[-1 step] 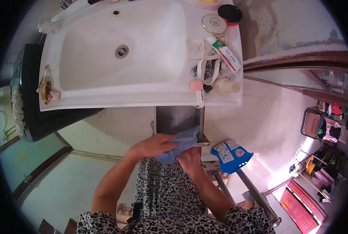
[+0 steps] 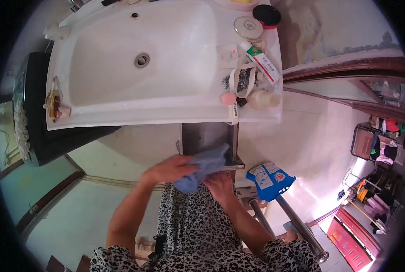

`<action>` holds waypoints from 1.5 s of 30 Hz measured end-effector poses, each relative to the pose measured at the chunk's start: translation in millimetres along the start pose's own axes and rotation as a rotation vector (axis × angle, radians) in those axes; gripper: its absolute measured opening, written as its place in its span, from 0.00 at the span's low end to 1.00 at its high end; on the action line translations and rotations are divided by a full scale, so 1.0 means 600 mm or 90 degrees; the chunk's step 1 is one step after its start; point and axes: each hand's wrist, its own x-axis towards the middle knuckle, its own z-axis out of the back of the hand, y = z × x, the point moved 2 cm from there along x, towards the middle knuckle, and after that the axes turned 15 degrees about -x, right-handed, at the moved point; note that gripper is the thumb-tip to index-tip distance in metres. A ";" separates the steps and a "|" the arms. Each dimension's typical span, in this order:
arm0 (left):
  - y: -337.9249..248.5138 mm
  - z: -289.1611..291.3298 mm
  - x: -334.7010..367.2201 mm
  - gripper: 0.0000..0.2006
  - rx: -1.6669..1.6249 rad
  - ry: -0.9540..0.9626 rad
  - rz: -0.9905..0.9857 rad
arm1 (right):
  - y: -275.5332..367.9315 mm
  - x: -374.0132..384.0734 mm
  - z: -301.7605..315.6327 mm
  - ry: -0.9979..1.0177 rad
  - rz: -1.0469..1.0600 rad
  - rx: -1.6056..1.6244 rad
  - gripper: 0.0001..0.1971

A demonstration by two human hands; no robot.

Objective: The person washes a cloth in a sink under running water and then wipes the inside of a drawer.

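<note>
A crumpled blue-grey cloth (image 2: 201,167) lies over the near edge of a pulled-out grey drawer (image 2: 206,136) below the sink. My left hand (image 2: 171,169) is closed on the cloth from the left, its thumb and fingertips partly hidden by the folds. Against the cloth's lower right side, by the drawer front (image 2: 233,167), is my right hand (image 2: 219,186). Its fingers are curled, and what they grip is hidden. Part of the drawer's inside shows bare grey behind the cloth.
A white washbasin (image 2: 143,102) spans the top, with a toothpaste tube (image 2: 262,62), a round compact (image 2: 248,28) and a pink sponge (image 2: 228,99) on its right rim. A blue packet (image 2: 270,180) sits right of the drawer, above metal tubes (image 2: 302,229). A black cabinet (image 2: 52,145) stands left.
My left hand and the cloth have shifted slightly left and nearer to me. My right hand has barely moved, and the drawer stays pulled out.
</note>
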 end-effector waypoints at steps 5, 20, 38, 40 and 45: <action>0.012 0.092 -0.100 0.11 0.240 -0.282 -0.102 | -0.043 -0.020 -0.008 0.001 -0.219 0.228 0.16; 0.112 -0.087 0.223 0.16 0.399 -0.058 -0.237 | -0.004 0.001 -0.015 0.119 0.086 0.311 0.18; 0.163 -0.042 0.250 0.15 0.651 0.064 0.113 | 0.025 0.010 -0.029 -0.175 -0.099 0.215 0.14; 0.195 -0.056 0.275 0.14 0.592 0.122 -0.065 | 0.032 0.009 -0.040 -0.174 -0.100 0.179 0.15; 0.163 -0.102 0.300 0.14 0.380 0.025 0.055 | 0.014 0.008 -0.024 -0.152 -0.077 0.187 0.17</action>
